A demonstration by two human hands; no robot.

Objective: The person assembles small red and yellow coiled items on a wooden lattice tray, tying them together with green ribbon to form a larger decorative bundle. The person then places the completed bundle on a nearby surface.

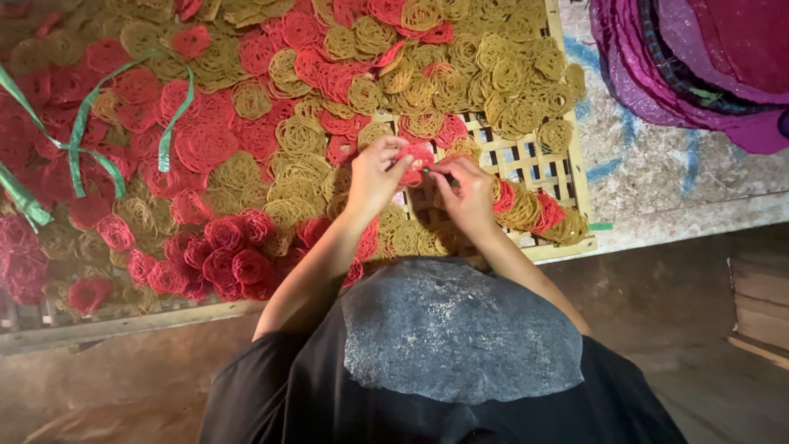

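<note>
While both forearms reach forward from the near edge, the hands meet over the right half of a bamboo tray (567,177). Left hand (374,177): wrist straight, fingers curled, thumb and fingertips pinched on the left edge of a red coil (417,156). Right hand (468,193): wrist bent slightly inward, fingers closed on a thin tool (437,172) whose tip points left and touches the coil. The coil is held just above the tray, between the two hands. The hands are close together, almost touching.

Tray: flat slatted lattice with a pale frame, lying on the floor (657,173). It is nearly covered with round spiral coils, red coils (201,144) and yellow coils (509,74) mixed, overlapping in places. Bare lattice shows only at the right, just beyond the right hand. A tight cluster of darker red coils (230,259) sits near the near edge, left of the left forearm. Green strips (78,140) lie across the coils at far left.

Far right corner: a stack of purple mesh sheets (699,66), off the tray. The person's dark shirt (444,362) with a grey patch fills the near centre.
</note>
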